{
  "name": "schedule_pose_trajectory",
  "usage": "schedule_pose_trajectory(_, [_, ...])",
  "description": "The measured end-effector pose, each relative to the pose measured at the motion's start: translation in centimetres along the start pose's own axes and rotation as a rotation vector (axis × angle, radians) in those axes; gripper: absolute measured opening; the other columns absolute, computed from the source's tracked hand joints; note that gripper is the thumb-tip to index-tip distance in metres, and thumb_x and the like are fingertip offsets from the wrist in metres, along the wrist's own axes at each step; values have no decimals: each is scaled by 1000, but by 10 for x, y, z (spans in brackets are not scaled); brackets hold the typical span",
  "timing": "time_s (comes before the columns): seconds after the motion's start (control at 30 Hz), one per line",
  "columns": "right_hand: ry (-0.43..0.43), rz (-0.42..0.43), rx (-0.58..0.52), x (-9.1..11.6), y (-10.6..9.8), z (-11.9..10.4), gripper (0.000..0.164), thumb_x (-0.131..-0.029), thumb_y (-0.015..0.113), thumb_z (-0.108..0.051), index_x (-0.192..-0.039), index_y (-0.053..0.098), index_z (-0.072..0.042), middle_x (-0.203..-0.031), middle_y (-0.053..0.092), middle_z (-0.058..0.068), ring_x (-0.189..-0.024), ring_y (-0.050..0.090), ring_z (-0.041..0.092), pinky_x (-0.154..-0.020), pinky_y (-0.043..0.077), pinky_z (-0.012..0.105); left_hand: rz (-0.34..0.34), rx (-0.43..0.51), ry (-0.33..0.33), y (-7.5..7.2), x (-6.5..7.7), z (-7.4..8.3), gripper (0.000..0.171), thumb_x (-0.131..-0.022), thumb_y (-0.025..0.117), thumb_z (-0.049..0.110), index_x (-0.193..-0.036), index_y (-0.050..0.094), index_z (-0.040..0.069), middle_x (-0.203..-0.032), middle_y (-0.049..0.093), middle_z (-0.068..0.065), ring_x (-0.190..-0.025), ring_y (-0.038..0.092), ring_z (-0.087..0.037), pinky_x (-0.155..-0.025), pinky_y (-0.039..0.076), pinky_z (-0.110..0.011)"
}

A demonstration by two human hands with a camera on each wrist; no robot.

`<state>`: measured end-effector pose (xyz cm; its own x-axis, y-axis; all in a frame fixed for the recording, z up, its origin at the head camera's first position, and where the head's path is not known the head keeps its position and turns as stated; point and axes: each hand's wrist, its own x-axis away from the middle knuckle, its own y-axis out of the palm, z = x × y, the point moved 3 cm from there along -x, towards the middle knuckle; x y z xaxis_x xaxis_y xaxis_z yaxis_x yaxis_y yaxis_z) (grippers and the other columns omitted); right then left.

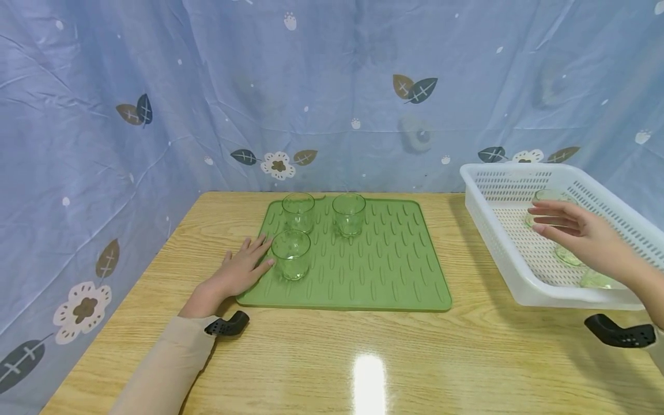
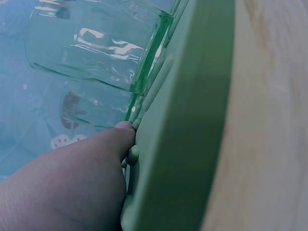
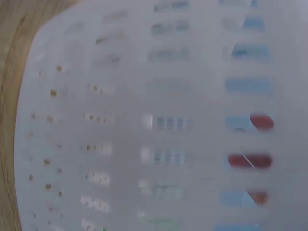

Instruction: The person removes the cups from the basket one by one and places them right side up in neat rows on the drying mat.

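Note:
My left hand (image 1: 242, 271) lies with fingers spread on the left edge of a green ridged mat (image 1: 384, 271). Its thumb and fingertips are close beside the front clear green-tinted glass (image 1: 291, 256); whether they touch it is unclear. Two similar glasses, one at back left (image 1: 299, 216) and one at back right (image 1: 349, 216), stand upright on the mat. Over a white plastic basket (image 1: 498, 253), my right hand (image 1: 586, 236) reaches with extended fingers and thumb apart, near a glass (image 1: 551, 195) inside. The right wrist view catches only the blurred slotted basket wall (image 3: 130, 120).
More green-tinted glassware (image 1: 568, 256) lies in the basket, partly hidden by the right hand and forearm. A blue patterned curtain (image 1: 321, 86) hangs behind and left of the wooden table (image 1: 290, 357). Bare tabletop separates mat and basket.

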<state>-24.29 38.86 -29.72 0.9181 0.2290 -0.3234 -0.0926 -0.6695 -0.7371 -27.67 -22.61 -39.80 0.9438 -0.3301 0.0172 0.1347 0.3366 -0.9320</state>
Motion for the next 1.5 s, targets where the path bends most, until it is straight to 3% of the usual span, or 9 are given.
schedule_pose_trajectory(0.2, [85, 8, 74, 3, -11, 20, 55, -107, 59, -17, -152, 39, 6, -122, 38, -39, -101, 39, -27, -75, 34, -3, 2, 4, 3, 0, 0, 2, 69, -111, 37, 49, -165, 21, 9, -169, 12, -18, -152, 2, -49, -109, -1, -80])
schedule_pose_trajectory(0.3, [110, -7, 133, 4, -15, 28, 58, -106, 61, -20, -151, 40, 7, -133, 47, -17, -100, 35, -24, -74, 31, -3, 3, 3, 5, 1, -1, 2, 69, -111, 36, 49, -165, 21, 9, -169, 12, -18, -153, 2, -49, -109, -1, -81])
schedule_pose_trajectory(0.4, [135, -29, 188, 4, -19, 31, 60, -106, 62, -22, -151, 37, 10, -146, 47, 23, -120, 51, 8, -95, 41, 10, 4, 2, 3, 1, -1, 2, 69, -111, 36, 50, -165, 21, 10, -169, 12, -18, -153, 2, -49, -109, 0, -81])
schedule_pose_trajectory(0.5, [161, -46, 232, 4, -23, 32, 64, -107, 60, -22, -152, 32, 14, -145, 36, 43, -125, 43, 55, -109, 40, 54, 3, 5, 1, 2, -1, 2, 69, -111, 36, 49, -165, 21, 10, -169, 12, -18, -153, 2, -49, -109, -1, -81])
schedule_pose_trajectory(0.57, [171, -50, 251, 4, -25, 32, 66, -107, 59, -22, -151, 28, 17, -144, 33, 47, -122, 35, 67, -98, 29, 77, 3, 7, 1, 2, -1, 2, 69, -111, 36, 50, -165, 21, 10, -169, 12, -18, -153, 2, -48, -109, -1, -80])
schedule_pose_trajectory(0.77, [165, -33, 309, 3, -32, 53, 68, -106, 60, -23, -150, 27, 18, -143, 32, 47, -121, 33, 67, -108, 20, 76, 5, 14, 1, 2, -1, 3, 68, -111, 38, 48, -165, 21, 9, -169, 12, -18, -153, 1, -48, -109, -1, -80])
schedule_pose_trajectory(0.97, [184, 7, 366, -3, -44, 141, 80, -104, 64, -35, -161, 22, 2, -159, 24, 35, -129, 27, 67, -110, 14, 76, 6, 17, 5, 2, -2, 4, 67, -111, 39, 45, -165, 21, 9, -169, 12, -19, -153, 1, -48, -109, -1, -80])
schedule_pose_trajectory(1.1, [225, 29, 423, -7, -53, 176, 93, -98, 70, -45, -157, 23, 9, -151, 28, 42, -128, 27, 68, -97, 22, 82, 7, 15, 7, 2, -2, 5, 68, -111, 38, 47, -165, 22, 8, -169, 12, -19, -153, 1, -49, -109, -1, -81])
schedule_pose_trajectory(1.5, [346, -4, 454, -4, -55, 151, 105, -96, 68, -55, -152, 18, 17, -150, 20, 47, -119, 29, 70, -88, 33, 82, 5, 19, 13, 5, -2, 2, 69, -111, 36, 50, -165, 21, 10, -170, 12, -18, -153, 1, -48, -109, -1, -81])
